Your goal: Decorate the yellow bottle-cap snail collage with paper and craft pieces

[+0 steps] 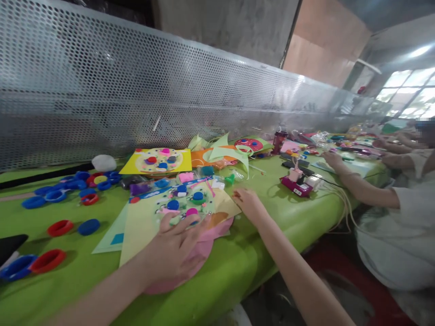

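Observation:
My left hand (181,244) lies with its fingers spread over a pale yellow sheet (136,235) and the pink sheet (170,283) under it. Its fingertips touch a light green craft picture covered with clay pieces, among them a blue disc (173,205) and a pink disc (192,212). At the right edge of the yellow sheet is my right hand (249,204), its fingers curled in and pressed together; whatever they may hold is too small to make out. Beside it lies a green clay piece (230,179).
Red and blue caps (60,227) are scattered at left. Behind stand a yellow card picture (131,165) and a perforated metal panel (136,90). A power strip (295,186) with cords lies at right, near a co-worker's arm (363,190). The green table edge (268,267) runs along the right.

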A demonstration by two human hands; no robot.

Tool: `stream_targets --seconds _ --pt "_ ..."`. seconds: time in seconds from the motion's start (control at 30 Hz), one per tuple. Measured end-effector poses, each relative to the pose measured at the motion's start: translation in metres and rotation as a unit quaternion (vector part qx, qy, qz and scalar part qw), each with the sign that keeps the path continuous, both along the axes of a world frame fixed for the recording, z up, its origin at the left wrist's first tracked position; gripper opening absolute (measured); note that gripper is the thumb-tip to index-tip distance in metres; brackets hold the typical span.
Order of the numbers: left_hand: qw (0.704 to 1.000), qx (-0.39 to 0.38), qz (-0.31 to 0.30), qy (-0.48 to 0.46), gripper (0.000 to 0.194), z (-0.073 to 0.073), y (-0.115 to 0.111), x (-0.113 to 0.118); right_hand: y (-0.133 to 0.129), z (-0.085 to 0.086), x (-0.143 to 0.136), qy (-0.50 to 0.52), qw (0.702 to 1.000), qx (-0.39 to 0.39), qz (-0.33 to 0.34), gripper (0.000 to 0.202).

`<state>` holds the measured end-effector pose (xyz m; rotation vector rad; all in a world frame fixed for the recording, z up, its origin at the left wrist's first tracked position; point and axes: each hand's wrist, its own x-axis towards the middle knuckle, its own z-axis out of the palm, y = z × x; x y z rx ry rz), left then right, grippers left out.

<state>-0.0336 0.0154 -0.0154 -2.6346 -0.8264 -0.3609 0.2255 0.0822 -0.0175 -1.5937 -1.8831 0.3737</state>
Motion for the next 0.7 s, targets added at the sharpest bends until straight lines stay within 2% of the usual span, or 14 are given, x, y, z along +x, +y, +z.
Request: stream_targets --seconds 0.1,0.17,0.3,0.43,0.53,0.6,0.7 --pt "0.998 0.048 -0.016 -0.023 0.045 0.003 -0.005 0.006 -0.009 0.003 -0.013 0.080 0.997 0.010 0.011 0.023" --pt "0.996 0.074 -0.006 -0.050 0.048 0.004 -0.008 0.009 -0.015 0.007 -0.030 0.132 0.990 -0.007 0.057 0.028" --pt "0.980 0.109 0.107 -0.124 0.057 0.008 -0.004 0.012 -0.021 0.023 -0.067 0.205 0.953 -0.076 0.208 0.035" --pt "0.974 0.115 0.162 -0.109 0.033 0.018 0.008 0.003 -0.007 0.042 -0.096 0.243 0.915 -0.099 0.307 0.046" --pt "0.963 0.122 0.204 -0.128 0.028 0.027 0.016 -0.008 0.008 0.045 -0.110 0.270 0.890 -0.113 0.351 0.046" --pt "0.962 0.123 0.207 -0.130 0.028 0.031 0.018 -0.012 0.012 0.042 -0.111 0.292 0.873 -0.129 0.368 0.045" --pt "0.976 0.112 0.165 -0.083 0.038 0.033 0.021 -0.017 0.013 0.036 -0.103 0.319 0.852 -0.169 0.378 0.045"
